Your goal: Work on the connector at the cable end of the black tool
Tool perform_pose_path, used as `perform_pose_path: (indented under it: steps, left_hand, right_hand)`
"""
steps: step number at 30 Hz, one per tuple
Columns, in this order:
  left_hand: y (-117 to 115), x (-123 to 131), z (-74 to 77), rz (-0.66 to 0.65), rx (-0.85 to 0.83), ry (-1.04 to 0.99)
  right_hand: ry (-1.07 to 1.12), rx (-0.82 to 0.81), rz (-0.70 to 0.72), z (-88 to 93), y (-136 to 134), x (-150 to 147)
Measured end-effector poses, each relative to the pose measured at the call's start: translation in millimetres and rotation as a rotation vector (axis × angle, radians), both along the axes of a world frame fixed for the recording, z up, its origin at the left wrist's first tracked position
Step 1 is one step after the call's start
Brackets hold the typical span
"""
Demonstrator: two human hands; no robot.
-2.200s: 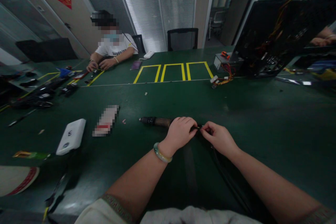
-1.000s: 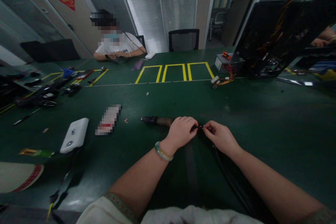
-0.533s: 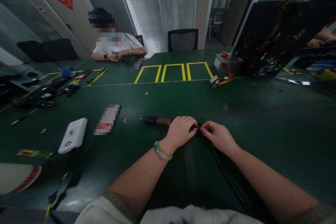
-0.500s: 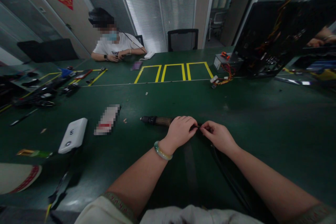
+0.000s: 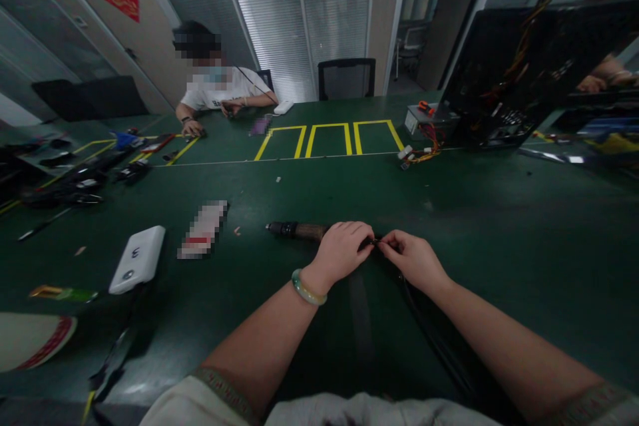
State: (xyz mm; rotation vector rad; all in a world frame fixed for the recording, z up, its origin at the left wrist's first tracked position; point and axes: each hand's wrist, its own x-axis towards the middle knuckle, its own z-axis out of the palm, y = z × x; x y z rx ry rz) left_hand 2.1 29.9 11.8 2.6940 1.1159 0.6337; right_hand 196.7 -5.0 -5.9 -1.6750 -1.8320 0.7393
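Note:
A long slim tool (image 5: 307, 231) lies across the dark green table in front of me, with a black tapered nose at its left end and a brown grip. My left hand (image 5: 343, 253) is closed over the grip and hides the tool's right part. Close beside it, the thumb and fingers of my right hand (image 5: 413, 259) pinch something small and dark near the left fingertips; its kind is too small to make out. A black cable (image 5: 432, 329) runs from under the right hand toward the table's front edge.
Left of my hands lie a phone (image 5: 210, 223), a white power bank (image 5: 138, 259) and a green-and-amber screwdriver (image 5: 64, 293). A metal box with wires (image 5: 430, 121) and a black case (image 5: 529, 73) stand at the back right. A masked person (image 5: 224, 90) sits across the table.
My hands stay almost where they were, fingertips still together. Across the table, the other person's hand has moved outward to the parts on the left.

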Motion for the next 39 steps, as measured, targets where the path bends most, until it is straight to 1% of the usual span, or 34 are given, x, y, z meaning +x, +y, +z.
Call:
perform_pose_path:
  steps: [5, 10, 16, 19, 22, 25, 32, 39]
  left_hand:
    - [-3, -2, -0.1, -0.005, 0.05, 0.015]
    - [-7, -2, -1.3, 0.046, 0.05, -0.015]
    - [-7, 0, 0.0, 0.057, 0.024, -0.014]
    - [-6, 0, 0.7, 0.053, 0.029, 0.017]
    - [-6, 0, 1.0, 0.05, 0.032, 0.036]
    - [-6, 0, 0.7, 0.053, 0.034, 0.03]
    - [-5, -1, 0.2, 0.043, 0.028, 0.013]
    - [-5, -2, 1.1, 0.043, 0.028, 0.024]
  right_hand:
    - [-0.013, 0.004, -0.006, 1.2, 0, 0]
    - [-0.051, 0.023, -0.003, 2.9, 0, 0]
    - [-0.181, 0.059, 0.007, 10.2, 4, -1]
    - [-0.277, 0.125, 0.047, 14.3, 8, -1]
    - [-0.326, 0.162, 0.092, 17.5, 11, -1]
    - [-0.334, 0.144, 0.101, 20.1, 12, -1]
    - [-0.385, 0.041, 0.071, 28.2, 15, -7]
    - [-0.414, 0.094, 0.097, 26.8, 16, -8]
